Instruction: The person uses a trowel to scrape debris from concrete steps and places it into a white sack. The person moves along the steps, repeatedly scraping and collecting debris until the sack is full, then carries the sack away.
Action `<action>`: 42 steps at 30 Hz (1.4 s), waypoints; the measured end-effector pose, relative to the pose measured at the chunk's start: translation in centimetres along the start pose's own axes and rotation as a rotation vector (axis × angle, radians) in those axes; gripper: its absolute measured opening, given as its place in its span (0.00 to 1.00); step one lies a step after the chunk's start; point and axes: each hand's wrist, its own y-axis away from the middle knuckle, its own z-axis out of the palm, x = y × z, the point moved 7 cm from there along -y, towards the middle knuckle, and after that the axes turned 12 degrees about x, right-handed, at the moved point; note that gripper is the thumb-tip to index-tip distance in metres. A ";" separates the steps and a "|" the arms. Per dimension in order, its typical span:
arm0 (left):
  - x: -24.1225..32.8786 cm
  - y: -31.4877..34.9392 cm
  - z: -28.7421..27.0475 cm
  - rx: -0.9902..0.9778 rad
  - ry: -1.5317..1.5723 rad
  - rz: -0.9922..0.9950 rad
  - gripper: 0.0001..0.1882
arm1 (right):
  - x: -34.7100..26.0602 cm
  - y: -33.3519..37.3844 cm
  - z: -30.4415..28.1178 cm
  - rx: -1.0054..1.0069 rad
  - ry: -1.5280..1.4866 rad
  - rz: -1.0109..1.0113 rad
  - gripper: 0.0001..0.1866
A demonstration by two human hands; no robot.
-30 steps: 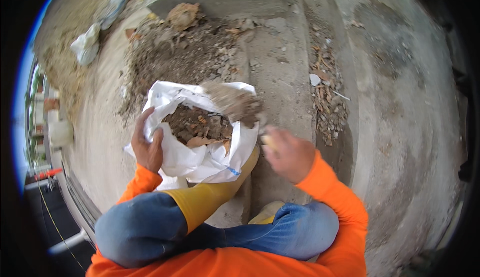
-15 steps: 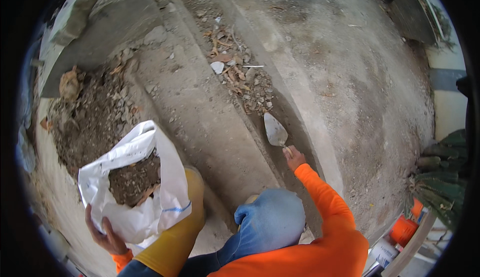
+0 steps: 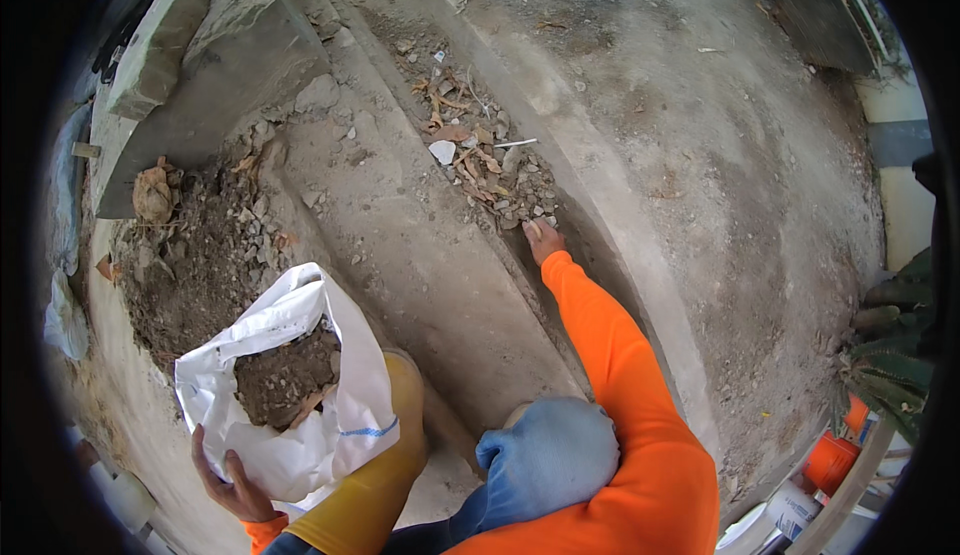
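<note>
A white sack (image 3: 363, 395) with a blue stripe stands by my yellow-covered left leg, its mouth wide and dark soil (image 3: 285, 380) with a dry leaf inside. My left hand (image 3: 237, 487) holds the sack's near left side, thumb and fingers against the plastic. Out in the narrow trench, my right hand (image 3: 545, 242) is closed round the handle of a trowel (image 3: 534, 227). The trowel's blade is hidden, at the near end of a heap of stones and dry leaves (image 3: 500, 170).
A low concrete ledge (image 3: 450, 285) runs between sack and trench. Loose soil (image 3: 190, 265) lies beyond the sack, beside a concrete slab (image 3: 225, 105). Concrete ground (image 3: 720, 205) stretches right, toward a cactus (image 3: 890, 375) and an orange bucket (image 3: 830, 462).
My right hand has moved forward and left along the trench with the trowel, reaching the rubble. The blade was visible before and is now out of sight. My left hand stays on the sack.
</note>
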 end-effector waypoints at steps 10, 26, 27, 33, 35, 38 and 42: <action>0.9 0.1 0.4 -0.017 0.014 -0.001 0.28 | -5.9 -2.3 -1.6 -0.388 0.006 0.245 0.18; 0.6 0.1 0.3 -0.029 0.037 -0.036 0.29 | -6.9 -3.8 2.5 -0.022 0.128 0.089 0.25; 0.7 0.2 0.1 -0.026 0.013 -0.024 0.29 | -6.8 -4.1 2.9 -0.023 0.089 0.103 0.25; 1.0 0.7 0.0 -0.022 0.044 -0.041 0.28 | -7.8 -7.4 3.5 0.112 0.060 -0.047 0.25; 1.5 0.5 0.2 -0.010 0.027 -0.004 0.28 | -8.7 -8.1 3.5 0.067 0.013 -0.073 0.25; 1.7 0.3 0.7 -0.020 0.044 -0.028 0.28 | -11.3 -8.7 1.9 0.102 -0.064 -0.199 0.22; 2.0 0.4 1.5 -0.039 0.127 -0.066 0.28 | -12.3 -7.9 0.2 0.032 -0.047 -0.161 0.18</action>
